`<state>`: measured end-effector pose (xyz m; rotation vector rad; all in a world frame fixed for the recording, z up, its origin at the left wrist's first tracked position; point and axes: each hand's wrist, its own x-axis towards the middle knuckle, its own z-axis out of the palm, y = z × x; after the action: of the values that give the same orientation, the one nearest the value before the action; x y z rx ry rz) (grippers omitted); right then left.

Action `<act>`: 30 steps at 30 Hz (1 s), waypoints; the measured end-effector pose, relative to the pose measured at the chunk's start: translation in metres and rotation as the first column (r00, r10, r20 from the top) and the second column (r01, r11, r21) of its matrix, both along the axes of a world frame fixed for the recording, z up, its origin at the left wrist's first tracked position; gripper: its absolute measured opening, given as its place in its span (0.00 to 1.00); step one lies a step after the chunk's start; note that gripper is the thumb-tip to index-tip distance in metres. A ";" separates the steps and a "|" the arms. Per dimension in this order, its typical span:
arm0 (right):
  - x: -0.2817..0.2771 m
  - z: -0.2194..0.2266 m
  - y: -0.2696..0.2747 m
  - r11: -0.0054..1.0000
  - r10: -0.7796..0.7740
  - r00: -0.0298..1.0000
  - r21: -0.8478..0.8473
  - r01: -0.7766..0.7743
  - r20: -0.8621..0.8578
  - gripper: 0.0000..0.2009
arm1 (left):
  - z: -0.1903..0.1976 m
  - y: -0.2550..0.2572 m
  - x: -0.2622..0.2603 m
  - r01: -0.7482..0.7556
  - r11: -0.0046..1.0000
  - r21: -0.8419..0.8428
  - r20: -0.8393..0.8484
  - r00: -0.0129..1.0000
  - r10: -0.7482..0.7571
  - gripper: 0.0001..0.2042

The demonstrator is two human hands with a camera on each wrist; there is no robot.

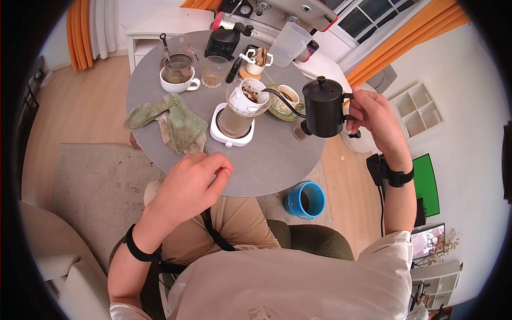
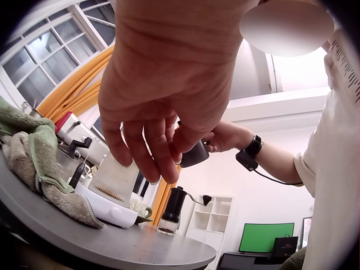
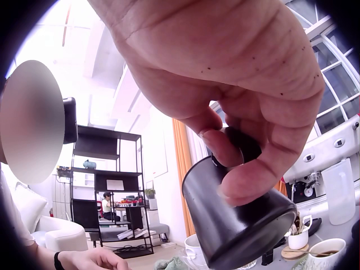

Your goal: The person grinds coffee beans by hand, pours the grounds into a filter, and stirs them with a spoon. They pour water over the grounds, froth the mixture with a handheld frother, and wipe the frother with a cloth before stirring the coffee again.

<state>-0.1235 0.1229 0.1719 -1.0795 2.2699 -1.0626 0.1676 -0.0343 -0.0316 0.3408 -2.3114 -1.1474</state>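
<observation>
My right hand (image 1: pixel 374 113) grips the handle of a black gooseneck kettle (image 1: pixel 323 109), held up over the table's right side. Its thin spout reaches to the rim of a white dripper (image 1: pixel 249 95) with dark coffee grounds inside. Under the dripper stands a ribbed glass server (image 1: pixel 234 121) on a white scale (image 1: pixel 217 133). In the right wrist view, fingers curl round the handle of the kettle (image 3: pixel 230 219). My left hand (image 1: pixel 194 181) hangs loosely curled with nothing in it, near the table's front edge. A green cloth (image 1: pixel 184 125) lies just beyond it.
On the grey table (image 1: pixel 266 170) stand a white cup with a strainer (image 1: pixel 178 72), a glass (image 1: pixel 214 72), a black grinder (image 1: pixel 222 42) and a cup on a green saucer (image 1: pixel 288 96). A hand grinder (image 2: pixel 173 205) stands near the right edge. A blue bucket (image 1: pixel 305 200) sits on the floor.
</observation>
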 end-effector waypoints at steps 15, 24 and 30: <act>-0.003 -0.002 -0.007 1.000 0.011 1.000 0.007 -0.011 0.010 0.23 | -0.001 0.000 -0.001 0.001 1.000 0.003 0.013 1.000 -0.001 0.04; 0.002 -0.005 -0.014 1.000 0.013 1.000 0.007 -0.013 0.004 0.22 | -0.002 -0.001 -0.001 0.007 1.000 0.009 0.023 1.000 -0.007 0.04; 0.001 -0.006 -0.016 1.000 0.021 1.000 0.014 -0.021 0.018 0.22 | -0.003 0.000 -0.003 0.004 1.000 -0.014 -0.035 0.999 -0.004 0.04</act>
<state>-0.1223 0.1071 0.1656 -1.0821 2.2441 -1.0420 0.1650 -0.0343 -0.0347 0.3090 -2.2898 -1.1296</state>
